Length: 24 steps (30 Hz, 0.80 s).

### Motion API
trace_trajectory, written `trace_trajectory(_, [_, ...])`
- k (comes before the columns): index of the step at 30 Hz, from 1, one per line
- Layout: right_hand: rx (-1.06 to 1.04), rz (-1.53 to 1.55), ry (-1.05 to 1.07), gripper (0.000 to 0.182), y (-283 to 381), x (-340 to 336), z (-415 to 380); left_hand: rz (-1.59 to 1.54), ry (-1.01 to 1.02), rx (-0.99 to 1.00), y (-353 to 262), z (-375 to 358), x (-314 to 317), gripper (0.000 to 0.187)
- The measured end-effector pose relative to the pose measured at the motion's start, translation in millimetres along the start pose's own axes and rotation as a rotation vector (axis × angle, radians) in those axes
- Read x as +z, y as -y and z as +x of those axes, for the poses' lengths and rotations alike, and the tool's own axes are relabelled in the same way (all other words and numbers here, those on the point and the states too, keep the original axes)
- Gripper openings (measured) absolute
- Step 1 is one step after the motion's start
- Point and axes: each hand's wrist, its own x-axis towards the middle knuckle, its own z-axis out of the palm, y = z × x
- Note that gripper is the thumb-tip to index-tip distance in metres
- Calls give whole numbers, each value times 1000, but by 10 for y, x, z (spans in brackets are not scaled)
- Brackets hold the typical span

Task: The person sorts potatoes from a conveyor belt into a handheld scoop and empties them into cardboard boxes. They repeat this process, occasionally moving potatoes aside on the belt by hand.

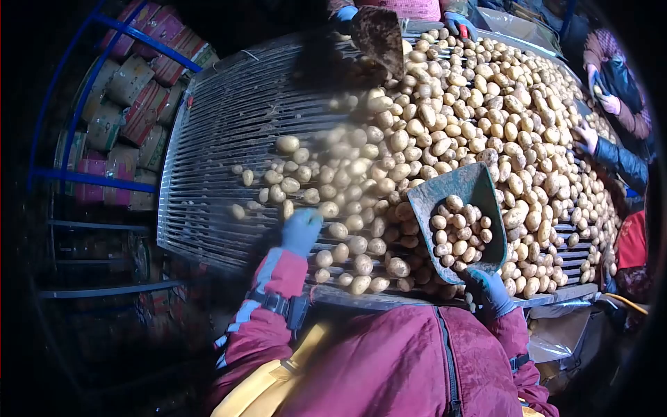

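Right hand (pixel 488 292) clamped on potato-filled scoop (pixel 462 208), left hand (pixel 301 231) spread over potatoes (pixel 361 264)

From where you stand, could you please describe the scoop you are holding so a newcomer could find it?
Start at the wide slatted sorting table heaped with potatoes. At its near edge, my right hand holds a grey-green scoop. Unlike the dark scoop opposite, it is full of small potatoes.

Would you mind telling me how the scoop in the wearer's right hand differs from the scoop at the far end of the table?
The near scoop is grey-green and loaded with small potatoes; the far scoop is brown and dirt-caked, with no load visible. The near scoop is gripped from below by the right hand, blade pointing away; the far scoop hangs blade-down over the potato pile. Both have a similar broad blade and are held by blue-gloved hands.
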Motion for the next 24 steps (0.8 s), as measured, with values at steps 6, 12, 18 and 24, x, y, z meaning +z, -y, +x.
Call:
trace_trajectory(6, [27,-104,-6,25,-61,32,48,-6,-321,176,121,664,47,29])
trace_trajectory(12, [41,19,27,20,1,72,7,-20,108,-116,89,737,-30,24])
trace_trajectory(18, [-102,-128,-22,18,-318,-134,327,224,-279,-88,940,1211,-427,24])
trace_trajectory(24, [29,-28,-41,21,-21,79,149,95,-281,-137,1457,1822,-370,34])
